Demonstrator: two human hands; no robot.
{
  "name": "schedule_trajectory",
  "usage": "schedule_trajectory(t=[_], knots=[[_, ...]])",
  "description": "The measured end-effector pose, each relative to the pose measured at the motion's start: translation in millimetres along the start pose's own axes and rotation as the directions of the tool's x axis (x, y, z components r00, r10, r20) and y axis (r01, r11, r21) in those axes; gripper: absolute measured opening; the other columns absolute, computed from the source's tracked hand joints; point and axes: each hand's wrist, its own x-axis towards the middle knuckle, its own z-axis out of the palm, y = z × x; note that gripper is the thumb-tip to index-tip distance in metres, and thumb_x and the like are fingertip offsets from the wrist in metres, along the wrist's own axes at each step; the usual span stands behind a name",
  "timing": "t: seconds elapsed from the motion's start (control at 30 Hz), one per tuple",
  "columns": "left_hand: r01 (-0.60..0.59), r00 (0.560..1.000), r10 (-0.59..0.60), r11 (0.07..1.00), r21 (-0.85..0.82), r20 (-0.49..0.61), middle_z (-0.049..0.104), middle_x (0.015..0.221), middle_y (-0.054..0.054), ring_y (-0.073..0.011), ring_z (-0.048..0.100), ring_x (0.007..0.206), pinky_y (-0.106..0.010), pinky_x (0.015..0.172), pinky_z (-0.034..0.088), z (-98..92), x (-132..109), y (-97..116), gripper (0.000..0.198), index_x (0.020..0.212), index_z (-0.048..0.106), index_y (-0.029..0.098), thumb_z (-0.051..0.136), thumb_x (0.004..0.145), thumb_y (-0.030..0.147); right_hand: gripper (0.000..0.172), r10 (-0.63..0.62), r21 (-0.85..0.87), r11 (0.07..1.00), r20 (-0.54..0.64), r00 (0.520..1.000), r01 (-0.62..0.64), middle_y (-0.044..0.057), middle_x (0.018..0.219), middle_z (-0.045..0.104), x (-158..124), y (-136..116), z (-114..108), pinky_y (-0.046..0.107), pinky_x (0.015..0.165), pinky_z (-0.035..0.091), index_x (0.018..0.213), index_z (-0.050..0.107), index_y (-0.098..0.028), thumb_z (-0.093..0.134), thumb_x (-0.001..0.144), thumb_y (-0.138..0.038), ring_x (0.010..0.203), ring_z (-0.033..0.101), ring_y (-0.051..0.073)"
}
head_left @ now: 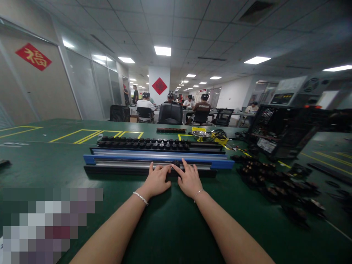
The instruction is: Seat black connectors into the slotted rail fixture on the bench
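Long black and silver rails with blue bars lie across the green table in front of me. My left hand rests on the near black rail, its fingers stretched out and apart. Beside it, my right hand touches the same rail with fingers spread, its index fingertip almost meeting the left one. Just beyond these fingertips sits a small black part on the silver strip; its kind is too small to make out. A blue bar runs behind the hands.
Several round black parts stand in rows behind the rails. At right are a heap of dark parts and an open computer case. A metal dish lies near yellow items. People sit at desks farther back.
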Motion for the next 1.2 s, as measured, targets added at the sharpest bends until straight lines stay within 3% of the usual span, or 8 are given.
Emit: schedule_trajectory(t=[0.17, 0.3, 0.43, 0.77, 1.2], knots=[[-0.024, 1.0, 0.024, 1.0, 0.009, 0.014, 0.064, 0.108, -0.003, -0.0267, 0.048, 0.115, -0.067, 0.108, 0.001, -0.8, -3, 0, 0.057, 0.127, 0.041, 0.026, 0.054, 0.072, 0.029, 0.062, -0.001, -0.019, 1.0, 0.057, 0.998, 0.003, 0.009, 0.153, 0.02, 0, -3, -5, 0.056, 0.105, 0.017, 0.14, 0.033, -0.044, 0.049, 0.083, -0.025, 0.125, 0.039, 0.029], [-0.063, 0.998, 0.063, 0.995, 0.078, -0.005, 0.056, 0.128, -0.003, -0.0279, 0.045, 0.117, -0.069, 0.107, 0.003, -0.9, -5, 1, 0.032, 0.102, 0.053, 0.026, 0.055, 0.071, 0.027, 0.063, 0.017, -0.018, 1.0, 0.085, 0.996, -0.016, 0.008, 0.154, 0.019, 1, -5, -7, 0.056, 0.105, 0.016, 0.141, 0.032, -0.044, 0.048, 0.083, -0.025, 0.126, 0.038, 0.029], [-0.083, 0.996, 0.085, 0.989, 0.122, -0.012, 0.05, 0.137, 0.0, -0.0285, 0.046, 0.117, -0.072, 0.105, 0.004, -1.1, -5, 1, 0.016, 0.087, 0.051, 0.025, 0.055, 0.071, 0.028, 0.063, 0.043, -0.022, 0.999, 0.109, 0.993, -0.04, 0.007, 0.155, 0.018, 3, -8, -8, 0.056, 0.105, 0.015, 0.141, 0.031, -0.044, 0.047, 0.083, -0.026, 0.127, 0.037, 0.029], [-0.116, 0.993, 0.12, 0.982, 0.146, -0.021, 0.042, 0.144, -0.003, -0.0297, 0.041, 0.124, -0.071, 0.106, 0.008, 2.6, -8, 1, 0.019, 0.093, 0.053, 0.024, 0.055, 0.074, 0.03, 0.057, 0.053, -0.023, 0.998, 0.129, 0.99, -0.051, 0.005, 0.151, 0.028, 3, -10, -9, 0.056, 0.106, 0.012, 0.138, 0.04, -0.037, 0.04, 0.084, -0.022, 0.126, 0.037, 0.028], [-0.114, 0.993, 0.117, 0.985, 0.129, -0.014, 0.043, 0.143, -0.004, -0.028, 0.04, 0.126, -0.069, 0.108, 0.006, 0.4, -8, -1, 0.021, 0.096, 0.053, 0.025, 0.056, 0.075, 0.029, 0.049, 0.079, -0.021, 0.997, 0.041, 0.996, -0.078, 0.015, 0.14, 0.042, 1, -6, -5, 0.048, 0.107, 0.017, 0.131, 0.05, -0.023, 0.041, 0.083, -0.02, 0.128, 0.036, 0.028]])
